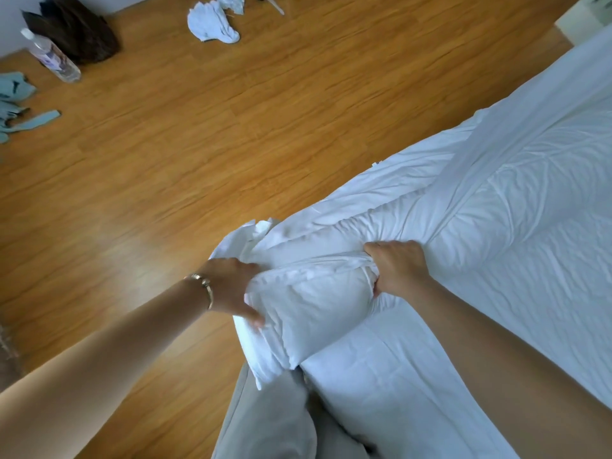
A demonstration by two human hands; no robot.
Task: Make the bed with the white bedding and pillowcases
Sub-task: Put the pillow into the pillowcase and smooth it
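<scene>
Both hands [314,283] grip white bedding [318,303]

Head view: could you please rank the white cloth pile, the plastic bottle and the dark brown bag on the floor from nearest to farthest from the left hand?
From the left hand, which grips the pillow's end:
1. White cloth pile, on the floor straight ahead.
2. Plastic bottle, lying far left.
3. Dark brown bag, by the wall just behind the bottle; close to the bottle's rank, slightly farther.

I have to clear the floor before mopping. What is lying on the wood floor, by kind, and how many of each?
Plastic bottle: 1
Dark brown bag: 1
White cloth heap: 1
Pale blue cloth pile: 1
Total: 4
</scene>
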